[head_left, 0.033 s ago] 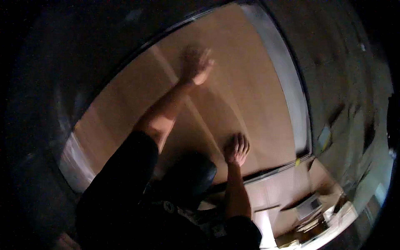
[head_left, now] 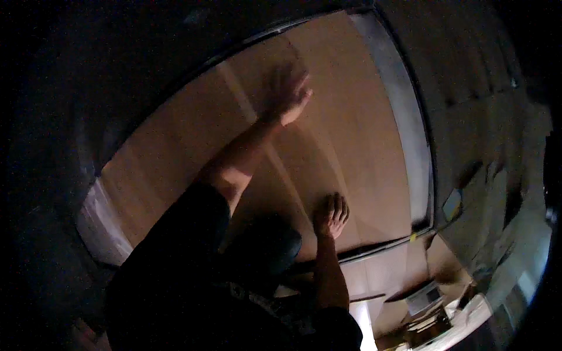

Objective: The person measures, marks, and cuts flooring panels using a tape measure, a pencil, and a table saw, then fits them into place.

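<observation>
A large flat brown sheet (head_left: 374, 175), like cardboard or thin board, fills the middle of the view, crossed by paler straight bands. My left hand (head_left: 293, 100) reaches toward its far part, fingers spread and somewhat blurred, and appears to lie on the surface. Lower down and to the right, my right hand (head_left: 332, 216) is palm down at the sheet's near part with its fingers stretched out. Neither hand has anything in its grasp. Below the sheet's near edge, my dark-clad knee (head_left: 269, 245) covers part of it.
Dark edging (head_left: 424, 134) borders the sheet, with a pale grey strip (head_left: 410, 140) inside its right side. A crumpled whitish patch (head_left: 100, 219) lies at the left corner. Bottom right holds an open cardboard box (head_left: 430, 327) with papers inside. Dim wrapped shapes (head_left: 474, 205) stand on the right.
The view has turned slightly. My left hand sits a little farther right and lower in the picture; my right hand stays nearly in place.
</observation>
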A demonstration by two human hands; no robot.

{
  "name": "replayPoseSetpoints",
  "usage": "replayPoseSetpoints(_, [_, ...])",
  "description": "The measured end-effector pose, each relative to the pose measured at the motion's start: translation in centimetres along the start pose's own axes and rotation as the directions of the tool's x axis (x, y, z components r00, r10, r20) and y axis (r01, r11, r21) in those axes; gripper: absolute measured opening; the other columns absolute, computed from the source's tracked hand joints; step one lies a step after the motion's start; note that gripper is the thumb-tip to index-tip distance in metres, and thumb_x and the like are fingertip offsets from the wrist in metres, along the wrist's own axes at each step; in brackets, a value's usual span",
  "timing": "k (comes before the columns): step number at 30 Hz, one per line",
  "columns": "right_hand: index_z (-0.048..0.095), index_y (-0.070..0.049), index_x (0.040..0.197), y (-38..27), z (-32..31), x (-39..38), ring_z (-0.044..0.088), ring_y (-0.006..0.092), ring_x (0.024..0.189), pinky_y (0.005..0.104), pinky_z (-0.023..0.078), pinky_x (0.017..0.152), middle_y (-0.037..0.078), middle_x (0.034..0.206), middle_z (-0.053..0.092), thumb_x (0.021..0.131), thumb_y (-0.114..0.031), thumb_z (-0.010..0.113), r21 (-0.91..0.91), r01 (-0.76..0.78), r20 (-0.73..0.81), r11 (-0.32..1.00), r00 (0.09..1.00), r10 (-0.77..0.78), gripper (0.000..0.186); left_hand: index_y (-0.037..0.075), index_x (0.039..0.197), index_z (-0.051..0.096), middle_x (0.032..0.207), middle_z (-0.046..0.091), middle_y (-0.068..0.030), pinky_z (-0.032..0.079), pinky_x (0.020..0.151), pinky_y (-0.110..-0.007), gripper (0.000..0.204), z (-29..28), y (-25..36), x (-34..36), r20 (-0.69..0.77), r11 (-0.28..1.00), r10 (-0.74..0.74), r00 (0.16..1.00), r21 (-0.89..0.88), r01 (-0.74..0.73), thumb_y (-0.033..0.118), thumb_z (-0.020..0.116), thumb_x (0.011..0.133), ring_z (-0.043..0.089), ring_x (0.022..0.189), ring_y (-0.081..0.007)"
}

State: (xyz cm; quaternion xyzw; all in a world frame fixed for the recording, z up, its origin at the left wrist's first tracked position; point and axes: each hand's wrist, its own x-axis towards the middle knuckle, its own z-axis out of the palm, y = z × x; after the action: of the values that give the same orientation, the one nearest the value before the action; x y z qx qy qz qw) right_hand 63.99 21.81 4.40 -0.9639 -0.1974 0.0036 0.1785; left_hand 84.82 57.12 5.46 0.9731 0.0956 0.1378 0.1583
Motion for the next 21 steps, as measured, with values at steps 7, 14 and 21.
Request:
replayPoseSetpoints(7, [0.056,-0.004,0.13,-0.6,-0.5,0.4,0.054,0.0364,0.126,0.0563,0.043,0.107,0.017,0.134,0.058,0.097,-0.01,0.063,-0.145,0.128,-0.089,0.981,0.986,-0.141,0.035,0.024,0.141,0.059,0.157,0.042,-0.0118,0.022,0.115,-0.071,0.057,-1.0,0.8,-1.5,-0.069,0.997,-0.063,0.996,0.037,0.066,0.049,0.067,0.09,0.031,0.146,-0.0472])
replayPoseSetpoints(14, [0.054,-0.002,0.134,0.5,0.3,-0.8,0.051,0.0381,0.127,0.0585,0.041,0.108,0.019,0.138,0.054,0.096,-0.014,0.056,-0.219,0.158,-0.057,0.963,0.983,-0.174,0.04,0.02,0.143,0.057,0.157,0.042,-0.0149,0.021,0.118,-0.068,0.054,-0.3,0.7,-1.7,-0.027,0.992,-0.092,0.995,-0.089,0.089,0.039,0.065,0.093,0.033,0.146,-0.0459])
replayPoseSetpoints(21, [0.054,-0.005,0.136,1.1,1.0,-0.5,0.049,0.0383,0.129,0.0573,0.039,0.109,0.017,0.14,0.051,0.098,-0.02,0.051,-0.175,0.137,-0.072,0.975,0.986,-0.151,0.041,0.017,0.145,0.055,0.157,0.043,-0.0163,0.023,0.119,-0.066,0.054,-0.6,0.5,-0.9,0.006,0.995,-0.087,0.996,-0.056,0.087,0.035,0.065,0.094,0.035,0.145,-0.0449])
